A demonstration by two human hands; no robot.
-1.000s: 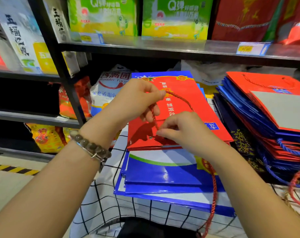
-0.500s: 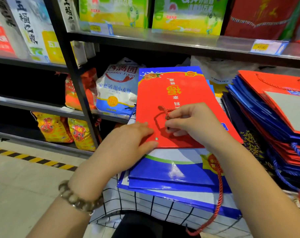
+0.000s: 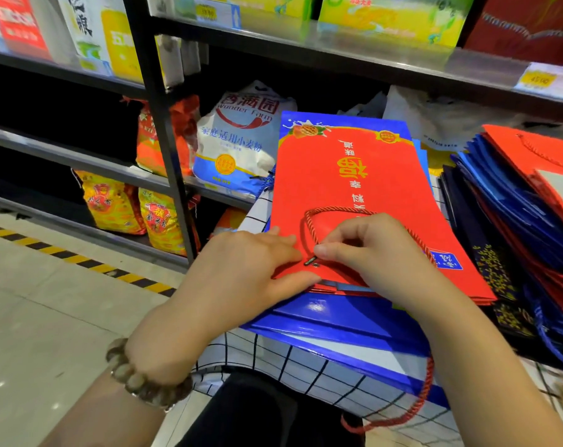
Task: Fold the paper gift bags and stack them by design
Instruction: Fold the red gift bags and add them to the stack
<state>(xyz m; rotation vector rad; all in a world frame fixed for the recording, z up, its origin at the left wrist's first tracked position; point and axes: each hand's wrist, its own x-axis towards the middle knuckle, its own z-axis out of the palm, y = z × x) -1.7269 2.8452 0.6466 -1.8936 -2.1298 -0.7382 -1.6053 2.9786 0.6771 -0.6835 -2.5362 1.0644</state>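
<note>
Near edge of red gift bag (image 3: 354,175) covered by left hand (image 3: 241,272) and right hand (image 3: 377,253), part of red cord (image 3: 338,208) lost under right hand, blue bags (image 3: 338,321) beneath largely hidden, side stack of bags (image 3: 512,201) cut by frame edge, price label (image 3: 538,80) digits blurred.

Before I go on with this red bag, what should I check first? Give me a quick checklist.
1. red bag lying flat on the blue bags: ok.
2. left hand pressing its near corner: ok.
3. right hand pinching the cord handle by the eyelet: ok.
4. Handle tucked away: not ok, its loop lies on the face.
5. Sorted by design: not ok, red lies on blue.
6. Underside creased flat: cannot tell.
</note>
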